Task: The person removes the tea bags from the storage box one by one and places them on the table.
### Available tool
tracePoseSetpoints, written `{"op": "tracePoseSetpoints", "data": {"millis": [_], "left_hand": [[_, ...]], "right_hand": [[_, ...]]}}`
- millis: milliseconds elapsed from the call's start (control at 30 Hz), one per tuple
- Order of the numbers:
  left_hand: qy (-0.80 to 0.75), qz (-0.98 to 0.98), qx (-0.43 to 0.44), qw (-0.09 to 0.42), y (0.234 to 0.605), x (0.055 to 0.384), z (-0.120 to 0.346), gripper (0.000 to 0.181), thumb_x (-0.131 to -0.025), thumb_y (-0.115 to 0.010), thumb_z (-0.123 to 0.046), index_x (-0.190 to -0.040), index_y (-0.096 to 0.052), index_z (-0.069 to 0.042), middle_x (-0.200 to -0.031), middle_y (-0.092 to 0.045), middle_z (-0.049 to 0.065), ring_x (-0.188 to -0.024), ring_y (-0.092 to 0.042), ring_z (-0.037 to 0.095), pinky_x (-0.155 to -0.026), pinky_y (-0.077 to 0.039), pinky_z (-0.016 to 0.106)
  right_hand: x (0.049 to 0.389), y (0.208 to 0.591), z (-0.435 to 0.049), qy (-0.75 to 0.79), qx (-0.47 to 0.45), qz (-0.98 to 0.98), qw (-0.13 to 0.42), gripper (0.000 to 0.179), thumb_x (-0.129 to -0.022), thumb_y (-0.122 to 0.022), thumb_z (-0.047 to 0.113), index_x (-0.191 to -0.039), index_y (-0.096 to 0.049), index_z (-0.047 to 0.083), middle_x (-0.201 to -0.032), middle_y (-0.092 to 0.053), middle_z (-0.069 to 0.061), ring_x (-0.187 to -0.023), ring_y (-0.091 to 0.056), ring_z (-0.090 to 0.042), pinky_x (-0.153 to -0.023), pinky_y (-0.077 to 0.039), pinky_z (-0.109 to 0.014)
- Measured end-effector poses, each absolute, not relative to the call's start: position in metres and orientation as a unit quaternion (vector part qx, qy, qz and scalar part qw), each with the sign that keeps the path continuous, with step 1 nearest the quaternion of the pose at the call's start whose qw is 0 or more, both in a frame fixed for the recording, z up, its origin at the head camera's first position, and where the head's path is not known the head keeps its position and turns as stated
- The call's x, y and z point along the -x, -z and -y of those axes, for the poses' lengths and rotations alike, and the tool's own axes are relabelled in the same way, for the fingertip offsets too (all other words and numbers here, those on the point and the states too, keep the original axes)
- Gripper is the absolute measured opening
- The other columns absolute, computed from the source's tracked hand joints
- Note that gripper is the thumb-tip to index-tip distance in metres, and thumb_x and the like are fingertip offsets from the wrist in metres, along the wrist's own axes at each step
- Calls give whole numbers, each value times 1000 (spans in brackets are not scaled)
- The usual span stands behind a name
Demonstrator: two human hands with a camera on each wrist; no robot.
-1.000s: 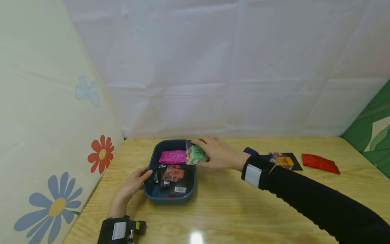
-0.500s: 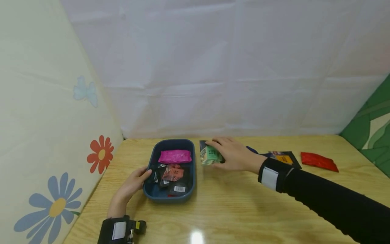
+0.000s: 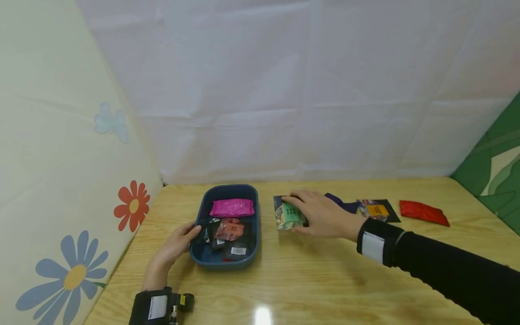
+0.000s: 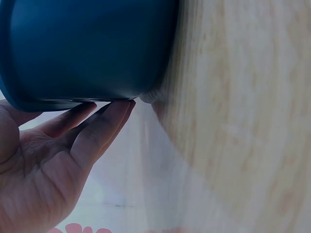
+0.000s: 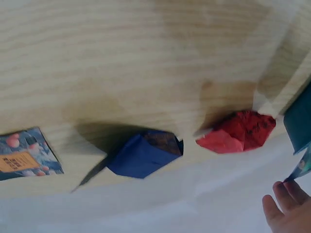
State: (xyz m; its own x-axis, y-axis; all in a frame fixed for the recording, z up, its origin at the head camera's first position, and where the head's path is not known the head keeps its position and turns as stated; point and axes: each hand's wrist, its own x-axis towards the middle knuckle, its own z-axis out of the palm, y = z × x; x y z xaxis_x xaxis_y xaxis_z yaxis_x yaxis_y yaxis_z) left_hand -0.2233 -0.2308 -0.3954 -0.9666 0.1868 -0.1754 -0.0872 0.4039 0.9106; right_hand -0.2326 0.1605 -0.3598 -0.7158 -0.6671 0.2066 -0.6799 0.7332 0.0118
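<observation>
A dark blue plastic bin (image 3: 227, 266) stands on the wooden table, holding a pink packet (image 3: 232, 208), a packet with a reddish label (image 3: 229, 230) and other dark packets. My left hand (image 3: 172, 248) grips its left side, thumb at the rim and fingers against the outer wall; the bin (image 4: 92, 48) fills the top of the left wrist view. To the right of the bin, my right hand (image 3: 321, 214) holds a food packet with a green label (image 3: 291, 214). That hand (image 5: 290, 206) shows only partly in the right wrist view, beside the packet's edge (image 5: 303, 165).
Right of the right hand lie a dark blue packet (image 3: 343, 204), an orange-labelled packet (image 3: 378, 211) and a red packet (image 3: 424, 213). The right wrist view shows a blue packet (image 5: 146, 155) and a crumpled red packet (image 5: 240, 133). A white sheet (image 3: 243, 90) hangs behind the table.
My right hand has carried the green-labelled packet from over the bin's right rim to the right and slightly nearer. The left hand keeps its place on the bin.
</observation>
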Motion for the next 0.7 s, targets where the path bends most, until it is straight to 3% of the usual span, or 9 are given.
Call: {"op": "tracePoseSetpoints", "data": {"millis": [267, 700], "left_hand": [[-541, -831, -25, 127, 394, 222, 231, 50, -109, -40, -20, -148, -33, 12, -140, -47, 33, -122, -55, 37, -96, -50, 50], [-541, -831, -23, 128, 394, 222, 230, 51, -109, -40, -21, -148, -33, 11, -142, -46, 32, -124, -53, 38, -97, -49, 50]], "right_hand": [[218, 374, -163, -51, -368, 927, 57, 83, -86, -74, 47, -151, -39, 10, -145, -44, -19, -128, -48, -38, -101, -43, -56], [209, 395, -165, -68, -361, 930, 9, 82, -87, -71, 53, -151, -40, 10, -145, -44, -18, -130, -46, -37, -105, -39, -57]]}}
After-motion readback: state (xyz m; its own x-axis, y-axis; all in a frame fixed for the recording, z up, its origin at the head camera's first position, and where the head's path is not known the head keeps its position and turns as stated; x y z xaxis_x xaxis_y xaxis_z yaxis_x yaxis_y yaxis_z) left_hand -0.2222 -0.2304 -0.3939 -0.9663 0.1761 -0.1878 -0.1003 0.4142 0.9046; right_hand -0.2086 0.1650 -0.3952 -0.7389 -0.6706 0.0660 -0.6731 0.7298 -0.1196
